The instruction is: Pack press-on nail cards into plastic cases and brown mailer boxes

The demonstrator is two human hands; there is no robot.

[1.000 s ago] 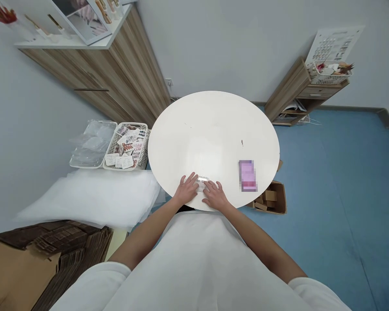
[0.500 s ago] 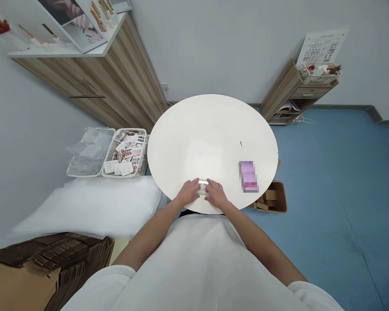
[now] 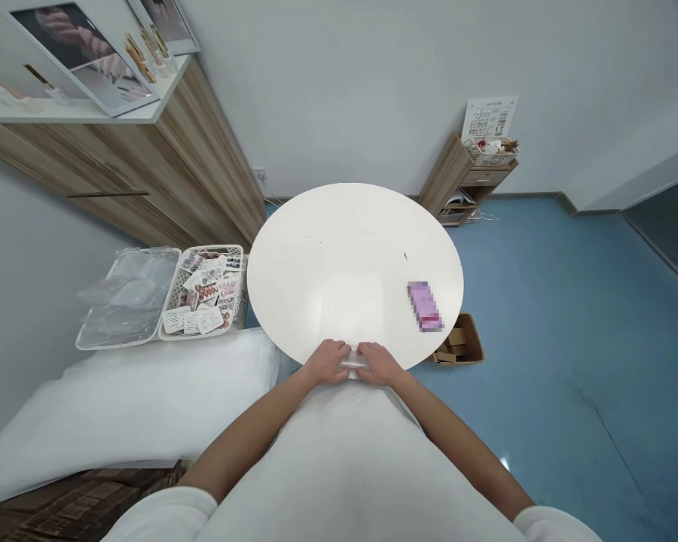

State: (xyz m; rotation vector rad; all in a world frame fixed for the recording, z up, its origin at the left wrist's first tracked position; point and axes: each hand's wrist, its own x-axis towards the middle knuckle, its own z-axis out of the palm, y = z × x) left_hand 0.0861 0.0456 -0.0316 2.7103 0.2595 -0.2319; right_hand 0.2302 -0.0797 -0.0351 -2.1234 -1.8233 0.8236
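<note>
At the table's near edge, close to my body, both hands grip a small clear, shiny plastic packet (image 3: 353,360) from its two sides. My left hand (image 3: 328,363) has its fingers bent round the left end. My right hand (image 3: 377,364) holds the opposite end with curled fingers. What the packet contains is too small to make out. Beneath the hands is a white oval table (image 3: 339,241).
A blurred purple rectangular thing (image 3: 425,306) lies on the table's right. Left of the table stand a white basket of carded items (image 3: 202,293) and a tray of clear plastic bags (image 3: 129,297), with white sheets (image 3: 163,391) nearer me. A cardboard box (image 3: 473,339) sits on the floor at right.
Both hands have drawn the packet towards my body, to the table's near edge. The camera view has shifted, so the basket and cabinets appear further left.
</note>
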